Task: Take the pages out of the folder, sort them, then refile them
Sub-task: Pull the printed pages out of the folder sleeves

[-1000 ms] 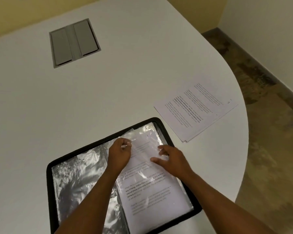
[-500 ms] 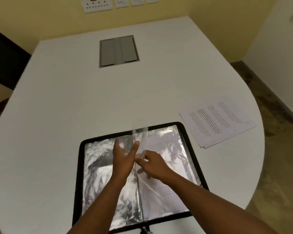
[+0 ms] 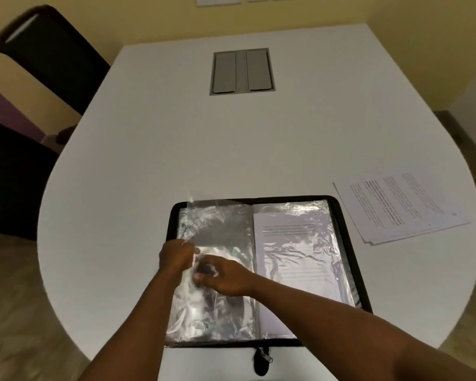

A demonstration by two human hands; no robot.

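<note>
a white rounded table (image 3: 176, 149) carries an open black folder (image 3: 349, 243) and, well apart, loose printed pages (image 3: 401, 204)

We had one head-worn wide-angle view, looking forward and steeply down from close above the table's (image 3: 176, 149) six o'clock edge, toward the wall sockets (image 3: 217, 0) at twelve o'clock.

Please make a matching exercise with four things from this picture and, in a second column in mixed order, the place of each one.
Things
1. loose stack of printed white pages
2. grey rectangular hatch with two flaps
3. black zip folder with clear plastic sleeves
4. black chair

Places
A. set into the white table, far middle
B. open before the person
C. beyond the table, far left
D. on the table, right of the folder

Pairs: 1-D, 2-A, 3-B, 4-C
</note>
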